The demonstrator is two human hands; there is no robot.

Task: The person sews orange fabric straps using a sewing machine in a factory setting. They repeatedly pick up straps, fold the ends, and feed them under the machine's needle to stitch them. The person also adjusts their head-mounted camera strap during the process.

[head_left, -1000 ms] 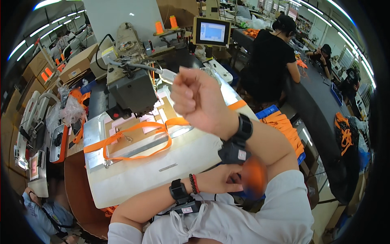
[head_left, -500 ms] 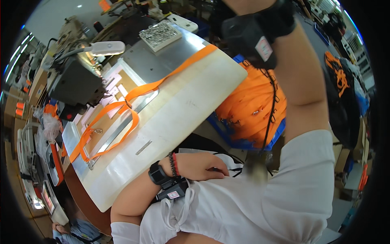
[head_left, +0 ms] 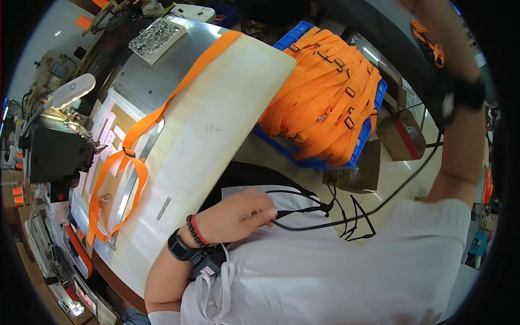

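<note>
My left hand (head_left: 238,215) rests low in front of my white shirt, its fingers closed on a black cable (head_left: 336,223). From there the cable curves up to the right, toward my raised right arm. My right hand (head_left: 430,13) is at the top right edge, smeared by motion and partly cut off, so its fingers do not show clearly. A black device (head_left: 460,100) is strapped to that wrist. More thin black cables (head_left: 355,216) hang in loops beside my left hand.
An orange strap (head_left: 154,116) with metal hooks lies across the pale sewing table (head_left: 227,114), near the sewing machine (head_left: 59,154). A tray of metal clips (head_left: 157,40) sits at the back. A blue crate (head_left: 374,116) heaped with orange straps (head_left: 325,97) stands beyond the table's right edge.
My right arm has swung outward to the upper right, uncovering the crate. The black cable now stretches between my left hand and right arm. The view has shifted to the right.
</note>
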